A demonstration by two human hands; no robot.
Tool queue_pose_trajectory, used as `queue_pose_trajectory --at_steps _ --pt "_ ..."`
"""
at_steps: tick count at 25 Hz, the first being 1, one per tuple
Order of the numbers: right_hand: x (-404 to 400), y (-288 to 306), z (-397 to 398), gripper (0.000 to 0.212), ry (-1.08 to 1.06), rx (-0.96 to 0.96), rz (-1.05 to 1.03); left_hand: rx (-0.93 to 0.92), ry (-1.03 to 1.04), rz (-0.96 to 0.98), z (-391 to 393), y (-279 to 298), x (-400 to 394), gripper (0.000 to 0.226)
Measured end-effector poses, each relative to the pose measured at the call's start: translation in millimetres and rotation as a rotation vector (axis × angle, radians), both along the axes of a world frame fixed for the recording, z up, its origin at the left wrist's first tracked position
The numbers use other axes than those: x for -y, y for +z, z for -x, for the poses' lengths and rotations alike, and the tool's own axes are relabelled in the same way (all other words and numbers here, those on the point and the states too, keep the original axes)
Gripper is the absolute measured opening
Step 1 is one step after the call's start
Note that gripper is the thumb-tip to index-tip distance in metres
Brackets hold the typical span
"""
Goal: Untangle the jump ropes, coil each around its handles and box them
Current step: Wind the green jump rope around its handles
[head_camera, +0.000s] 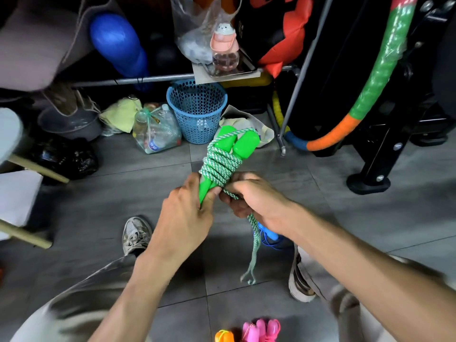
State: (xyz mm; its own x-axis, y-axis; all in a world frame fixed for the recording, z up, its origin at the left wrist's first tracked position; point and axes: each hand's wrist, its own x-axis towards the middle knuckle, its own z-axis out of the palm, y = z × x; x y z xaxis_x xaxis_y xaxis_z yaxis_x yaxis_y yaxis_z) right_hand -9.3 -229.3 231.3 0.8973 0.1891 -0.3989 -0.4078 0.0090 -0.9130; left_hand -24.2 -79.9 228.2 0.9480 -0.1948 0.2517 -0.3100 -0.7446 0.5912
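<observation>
Single head-worn wide-angle view, facing down and forward, close over hands (222, 203), edges seemingly blurred

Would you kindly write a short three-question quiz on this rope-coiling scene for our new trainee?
1. True or false: the green rope is wound around both green handles.
2. Which hand holds the loose end of the rope? A) left hand B) right hand C) neither
3. What colour are the coiled rope handles at the bottom edge, beside the orange one?

Key: 1 true; 2 B, as the free tail hangs below it; 3 pink.
</observation>
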Motion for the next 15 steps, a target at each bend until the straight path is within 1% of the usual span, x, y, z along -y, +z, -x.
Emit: queue_pose_trajectory --at_steps 3,5,8,10,11,13,14,15 --pt "-9.2 1.2 1.4 0.019 -0.060 -0.016 0.119 0.066 0.028 -0.097 0.5 -7.0 4.7 0.025" --pt "-12.2 1.1 3.6 0.019 -0.076 -0.003 0.235 0.099 0.040 -0.117 1.6 -10.5 7.8 0.023" --pt "-14.7 3.0 5.2 0.018 -0.054 0.079 0.415 0.104 0.104 -0.135 -0.1 -11.1 11.2 0.022" --pt "-12.3 9.1 8.3 0.015 -0.048 0.120 0.496 0.103 0.097 -0.129 -0.5 -9.1 13.0 0.022" --pt "-8.9 11.9 11.0 0.014 -0.055 0.116 0.486 0.095 0.079 -0.127 -0.7 -9.2 14.4 0.021" --pt "-0.6 14.9 16.4 0.014 -0.058 0.026 0.338 0.072 0.040 -0.168 1.2 -8.9 20.1 0.018" --pt "2.6 15.3 18.4 0.015 -0.043 -0.040 0.247 0.079 0.023 -0.234 3.8 -9.7 23.2 0.016" --pt "6.1 14.6 19.9 0.022 -0.020 -0.100 0.186 0.100 0.011 -0.315 6.8 -12.1 27.2 0.017"
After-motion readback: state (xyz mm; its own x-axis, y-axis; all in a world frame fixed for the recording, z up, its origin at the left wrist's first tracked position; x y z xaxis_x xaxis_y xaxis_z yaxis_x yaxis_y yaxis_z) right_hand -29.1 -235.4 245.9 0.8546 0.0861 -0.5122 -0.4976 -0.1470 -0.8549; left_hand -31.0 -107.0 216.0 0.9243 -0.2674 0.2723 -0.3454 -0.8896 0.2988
